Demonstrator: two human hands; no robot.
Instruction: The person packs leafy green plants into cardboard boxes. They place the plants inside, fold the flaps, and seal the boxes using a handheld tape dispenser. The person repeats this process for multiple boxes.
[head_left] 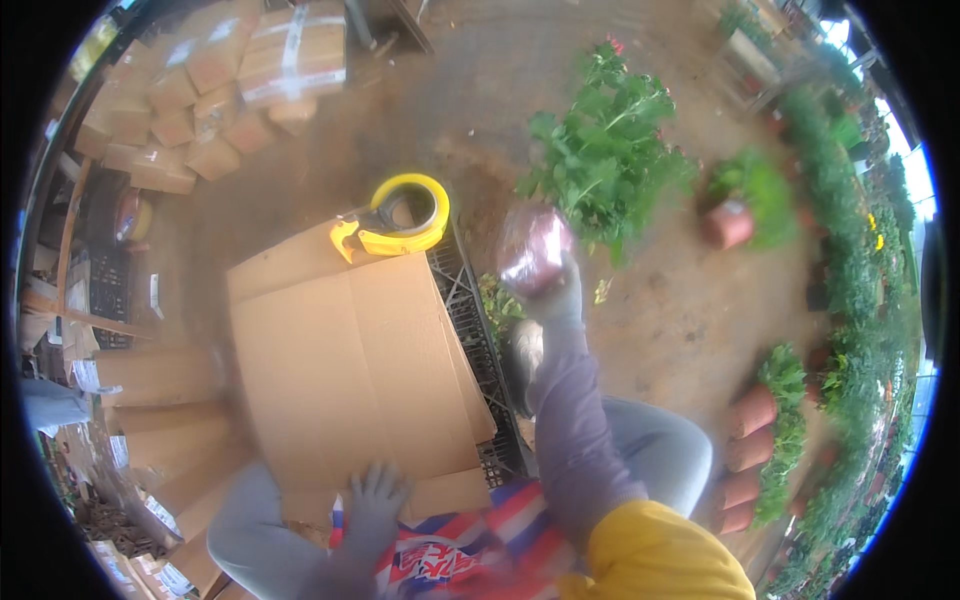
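Observation:
My gloved right hand point(560, 297) is closed round the plastic-wrapped pot of a leafy potted plant point(534, 245). The plant is tilted, its green foliage pointing away from me, with a little red at the far tip. Flat cardboard point(350, 365) lies before me on a black plastic crate point(462, 300). Over its near edge is my gloved left hand point(376, 502), fingers spread and slightly blurred, nothing in them. A yellow tape dispenser point(405, 238) rests at the cardboard's far right corner.
Closed cartons point(290, 60) are piled at the far left. More folded cardboard point(165, 400) stands close on my left. Another potted plant point(730, 222) is at the right, and several terracotta-coloured pots point(750, 450) lie nearer. Dense rows of plants point(850, 270) line the right side.

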